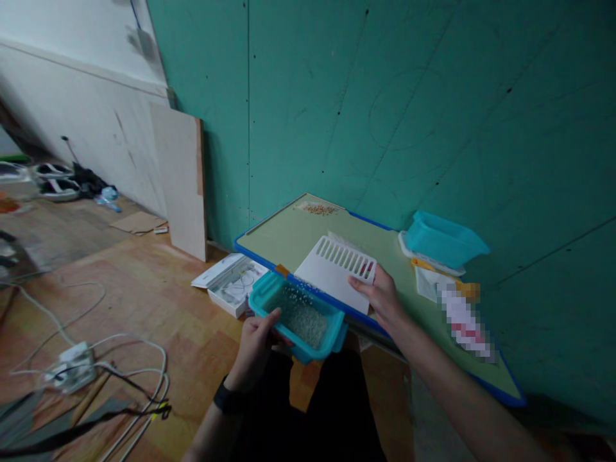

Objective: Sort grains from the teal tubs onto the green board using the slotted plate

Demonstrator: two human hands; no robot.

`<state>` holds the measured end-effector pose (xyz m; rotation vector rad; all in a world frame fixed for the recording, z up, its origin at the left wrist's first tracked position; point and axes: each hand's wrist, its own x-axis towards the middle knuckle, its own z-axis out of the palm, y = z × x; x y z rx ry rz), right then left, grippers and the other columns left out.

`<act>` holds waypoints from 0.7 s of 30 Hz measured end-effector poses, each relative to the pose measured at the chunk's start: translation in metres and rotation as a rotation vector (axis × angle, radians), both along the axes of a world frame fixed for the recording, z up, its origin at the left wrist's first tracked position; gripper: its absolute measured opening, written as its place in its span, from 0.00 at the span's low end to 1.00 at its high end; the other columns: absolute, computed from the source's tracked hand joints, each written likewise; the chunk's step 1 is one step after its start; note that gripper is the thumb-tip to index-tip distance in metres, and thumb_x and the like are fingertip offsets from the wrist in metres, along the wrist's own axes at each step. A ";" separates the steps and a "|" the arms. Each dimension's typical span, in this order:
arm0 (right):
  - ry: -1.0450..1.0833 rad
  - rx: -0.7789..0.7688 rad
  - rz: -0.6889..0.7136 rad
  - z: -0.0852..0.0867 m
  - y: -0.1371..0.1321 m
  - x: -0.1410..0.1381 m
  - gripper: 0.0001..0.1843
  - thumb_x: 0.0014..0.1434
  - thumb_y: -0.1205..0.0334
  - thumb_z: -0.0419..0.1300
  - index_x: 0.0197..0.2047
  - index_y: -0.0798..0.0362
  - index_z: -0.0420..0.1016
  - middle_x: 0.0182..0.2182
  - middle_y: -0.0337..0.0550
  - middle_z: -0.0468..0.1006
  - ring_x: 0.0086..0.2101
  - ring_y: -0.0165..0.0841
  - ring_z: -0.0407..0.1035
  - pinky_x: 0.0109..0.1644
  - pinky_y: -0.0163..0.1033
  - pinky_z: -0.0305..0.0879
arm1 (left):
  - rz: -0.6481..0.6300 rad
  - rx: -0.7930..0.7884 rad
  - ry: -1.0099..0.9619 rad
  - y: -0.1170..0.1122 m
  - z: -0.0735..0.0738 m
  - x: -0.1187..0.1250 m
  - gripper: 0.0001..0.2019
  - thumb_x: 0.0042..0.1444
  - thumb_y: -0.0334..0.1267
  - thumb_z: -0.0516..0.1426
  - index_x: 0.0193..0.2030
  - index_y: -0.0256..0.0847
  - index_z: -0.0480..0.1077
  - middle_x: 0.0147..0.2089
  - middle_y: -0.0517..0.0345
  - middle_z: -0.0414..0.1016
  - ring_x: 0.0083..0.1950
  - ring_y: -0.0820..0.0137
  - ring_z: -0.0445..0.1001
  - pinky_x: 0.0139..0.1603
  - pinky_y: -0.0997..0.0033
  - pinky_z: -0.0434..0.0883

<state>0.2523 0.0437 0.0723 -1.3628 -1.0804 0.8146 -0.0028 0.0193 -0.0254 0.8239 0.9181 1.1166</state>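
Note:
My left hand (260,333) grips the near left side of a turquoise plastic tub (298,353), thumb over its rim. Small whitish grains (305,321) lie in the tub, which is held just under the front edge of the table (282,234). More pale grains are at that edge, and some appear to be falling into the tub. My right hand (380,292) is closed on the right side of a white slotted plate (332,269), thumb on top. The plate lies low over the tabletop, its plain edge toward the tub.
A pile of orange-brown grains (320,209) lies at the table's far corner. On the right stand another turquoise tub (445,240), a white lid (409,247) and a blurred-out packet (466,324). An open white box (235,285), cables (135,366) and a power strip (72,369) are on the floor.

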 end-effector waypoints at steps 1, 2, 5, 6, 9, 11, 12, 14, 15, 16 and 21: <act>0.014 -0.005 -0.001 0.001 0.000 -0.001 0.29 0.40 0.55 0.75 0.46 0.50 0.74 0.40 0.45 0.83 0.39 0.44 0.78 0.45 0.49 0.75 | -0.002 0.002 -0.002 0.000 0.000 -0.001 0.26 0.52 0.56 0.62 0.13 0.38 0.75 0.14 0.51 0.74 0.17 0.67 0.72 0.23 0.70 0.71; 0.036 -0.010 -0.004 0.002 0.000 0.000 0.30 0.39 0.54 0.75 0.46 0.50 0.74 0.40 0.45 0.83 0.38 0.44 0.78 0.44 0.50 0.75 | -0.004 0.003 -0.005 -0.001 0.000 -0.002 0.26 0.53 0.56 0.62 0.13 0.38 0.76 0.15 0.51 0.74 0.17 0.68 0.71 0.23 0.70 0.71; 0.092 0.015 -0.027 0.008 0.001 0.009 0.31 0.38 0.54 0.76 0.45 0.51 0.74 0.40 0.45 0.83 0.39 0.45 0.77 0.44 0.50 0.74 | -0.006 -0.007 -0.013 -0.002 0.001 -0.004 0.26 0.54 0.56 0.61 0.13 0.40 0.76 0.15 0.51 0.75 0.15 0.70 0.68 0.21 0.71 0.69; 0.083 0.042 -0.056 0.010 0.001 0.015 0.31 0.38 0.53 0.76 0.45 0.51 0.74 0.40 0.45 0.83 0.39 0.45 0.77 0.45 0.50 0.74 | -0.002 -0.012 -0.013 -0.002 0.001 -0.005 0.25 0.53 0.56 0.62 0.13 0.40 0.75 0.15 0.52 0.75 0.15 0.70 0.68 0.20 0.71 0.68; -0.069 0.132 -0.205 0.012 -0.001 0.040 0.29 0.38 0.53 0.75 0.44 0.51 0.74 0.41 0.45 0.83 0.41 0.44 0.76 0.49 0.52 0.72 | 0.015 -0.017 -0.003 -0.003 0.001 -0.006 0.25 0.53 0.56 0.62 0.13 0.40 0.75 0.15 0.51 0.75 0.15 0.70 0.68 0.20 0.71 0.68; -0.206 0.163 -0.286 0.010 -0.005 0.058 0.27 0.40 0.52 0.75 0.43 0.50 0.74 0.42 0.45 0.82 0.42 0.44 0.76 0.52 0.53 0.70 | 0.028 -0.014 0.006 -0.003 0.003 -0.006 0.26 0.53 0.56 0.62 0.13 0.40 0.74 0.15 0.50 0.75 0.15 0.70 0.69 0.20 0.72 0.68; -0.256 0.171 -0.306 0.008 -0.008 0.065 0.26 0.42 0.52 0.74 0.43 0.50 0.74 0.43 0.45 0.82 0.43 0.44 0.76 0.52 0.53 0.70 | 0.034 -0.012 0.009 -0.003 0.003 -0.006 0.26 0.52 0.56 0.62 0.12 0.39 0.74 0.15 0.50 0.75 0.15 0.69 0.70 0.20 0.72 0.68; -0.303 0.173 -0.318 0.002 -0.012 0.074 0.25 0.43 0.51 0.73 0.43 0.50 0.74 0.43 0.45 0.82 0.43 0.44 0.76 0.52 0.53 0.70 | 0.043 -0.014 0.012 -0.002 0.005 -0.006 0.27 0.51 0.57 0.63 0.12 0.39 0.74 0.15 0.49 0.75 0.16 0.69 0.71 0.19 0.72 0.68; -0.306 0.169 -0.318 0.000 -0.012 0.076 0.25 0.44 0.50 0.73 0.43 0.50 0.74 0.43 0.45 0.82 0.42 0.44 0.76 0.50 0.53 0.71 | 0.042 -0.016 0.014 -0.002 0.006 -0.005 0.27 0.51 0.57 0.63 0.11 0.38 0.74 0.15 0.48 0.75 0.16 0.68 0.71 0.19 0.72 0.68; -0.302 0.164 -0.317 -0.002 -0.011 0.076 0.25 0.44 0.50 0.72 0.43 0.49 0.74 0.42 0.45 0.82 0.42 0.44 0.76 0.49 0.52 0.72 | 0.038 -0.019 0.015 -0.001 0.006 -0.005 0.27 0.50 0.57 0.63 0.11 0.38 0.74 0.15 0.47 0.75 0.16 0.68 0.71 0.19 0.72 0.68; -0.219 0.143 -0.272 -0.006 0.021 0.059 0.26 0.40 0.52 0.73 0.42 0.51 0.73 0.39 0.45 0.82 0.37 0.42 0.76 0.44 0.49 0.72 | 0.014 -0.018 0.000 0.001 0.005 -0.005 0.27 0.51 0.57 0.63 0.12 0.37 0.75 0.14 0.48 0.75 0.16 0.69 0.72 0.20 0.72 0.69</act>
